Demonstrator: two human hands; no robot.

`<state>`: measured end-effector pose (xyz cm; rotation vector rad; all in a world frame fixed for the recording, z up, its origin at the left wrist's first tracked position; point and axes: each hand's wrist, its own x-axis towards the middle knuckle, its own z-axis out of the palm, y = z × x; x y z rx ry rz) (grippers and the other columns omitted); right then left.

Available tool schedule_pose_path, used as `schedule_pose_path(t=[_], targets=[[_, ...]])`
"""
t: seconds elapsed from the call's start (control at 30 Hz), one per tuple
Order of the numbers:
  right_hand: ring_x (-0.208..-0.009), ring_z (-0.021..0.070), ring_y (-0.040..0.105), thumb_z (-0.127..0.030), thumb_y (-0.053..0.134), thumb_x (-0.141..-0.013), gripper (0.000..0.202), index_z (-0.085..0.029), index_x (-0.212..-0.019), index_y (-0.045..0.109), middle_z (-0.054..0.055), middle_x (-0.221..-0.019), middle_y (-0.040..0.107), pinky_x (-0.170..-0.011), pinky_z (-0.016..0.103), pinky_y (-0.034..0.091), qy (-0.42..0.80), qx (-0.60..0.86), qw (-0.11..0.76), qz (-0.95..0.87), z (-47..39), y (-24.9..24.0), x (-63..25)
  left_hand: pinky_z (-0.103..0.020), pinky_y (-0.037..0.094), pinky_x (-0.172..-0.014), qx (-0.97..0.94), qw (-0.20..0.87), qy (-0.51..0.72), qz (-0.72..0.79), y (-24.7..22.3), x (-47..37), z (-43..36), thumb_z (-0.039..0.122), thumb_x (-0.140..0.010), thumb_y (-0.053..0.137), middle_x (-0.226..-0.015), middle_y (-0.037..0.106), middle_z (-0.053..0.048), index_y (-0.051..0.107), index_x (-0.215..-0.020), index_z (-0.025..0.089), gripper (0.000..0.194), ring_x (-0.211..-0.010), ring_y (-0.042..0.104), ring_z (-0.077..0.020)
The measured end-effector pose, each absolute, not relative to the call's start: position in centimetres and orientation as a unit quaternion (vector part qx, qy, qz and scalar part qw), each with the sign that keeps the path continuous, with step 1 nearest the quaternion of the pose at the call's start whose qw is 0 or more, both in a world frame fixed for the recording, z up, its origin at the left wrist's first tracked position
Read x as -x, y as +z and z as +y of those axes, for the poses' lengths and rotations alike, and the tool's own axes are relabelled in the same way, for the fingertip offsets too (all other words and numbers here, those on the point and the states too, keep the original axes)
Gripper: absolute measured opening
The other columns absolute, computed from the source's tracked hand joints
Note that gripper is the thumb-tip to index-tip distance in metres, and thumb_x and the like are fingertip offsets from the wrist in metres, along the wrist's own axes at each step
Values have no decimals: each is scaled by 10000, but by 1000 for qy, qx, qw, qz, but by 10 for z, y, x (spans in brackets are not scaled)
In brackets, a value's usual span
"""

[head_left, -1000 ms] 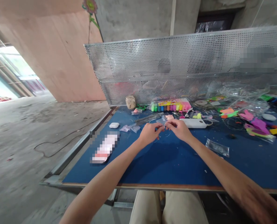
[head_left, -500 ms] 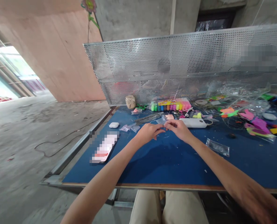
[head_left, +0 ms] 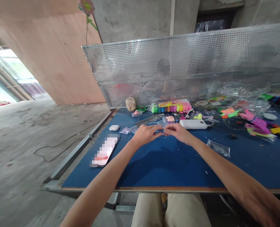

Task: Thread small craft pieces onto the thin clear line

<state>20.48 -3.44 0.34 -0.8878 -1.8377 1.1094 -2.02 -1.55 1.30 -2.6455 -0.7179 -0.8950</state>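
My left hand (head_left: 147, 133) and my right hand (head_left: 177, 131) meet above the blue table, fingertips almost touching. Each hand is closed in a pinch. Whatever lies between the fingertips is too small and thin to make out. Just behind the fingers are a small clear plastic bag (head_left: 162, 122) and a pale pink piece (head_left: 170, 119). A white power bank (head_left: 193, 124) lies beyond my right hand. To the left of my left hand is a small bag with purple contents (head_left: 125, 130).
On the blue table (head_left: 168, 170) lie a phone (head_left: 104, 151), a white earbud case (head_left: 114, 128), thin metal wires (head_left: 149, 120) and a flat clear bag (head_left: 219, 148). Colourful clay tubs (head_left: 170, 107) stand before a perforated metal panel (head_left: 140, 69). Bright foam-like pieces (head_left: 260, 124) clutter the right.
Both hands have shifted slightly, with the fingertips a little lower and still close together. The thin line seen rising above them earlier no longer shows. The whole view has moved slightly.
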Motion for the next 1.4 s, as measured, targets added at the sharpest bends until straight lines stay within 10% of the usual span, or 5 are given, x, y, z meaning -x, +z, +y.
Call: schedule_pose_path(t=[0.43, 1.4], targets=[[-729, 162, 546, -456, 688, -839, 289, -171, -805, 717, 25, -741, 657, -710, 305, 385, 518, 327, 379, -693, -34, 5, -208, -285, 561, -854, 890, -43, -424, -160, 7, 11, -14, 303, -903, 646, -977, 739, -72, 723, -1014, 186, 179, -953, 688, -171], [-714, 151, 511, -352, 734, -809, 188, -181, -888, 742, 34, -755, 652, -642, 305, 305, 626, 293, 389, -609, -37, -2, -203, -307, 560, -811, 886, -167, -412, -135, 24, 12, -19, 312, -861, 688, -959, 679, -86, 708, -934, 168, 163, -904, 649, -160]])
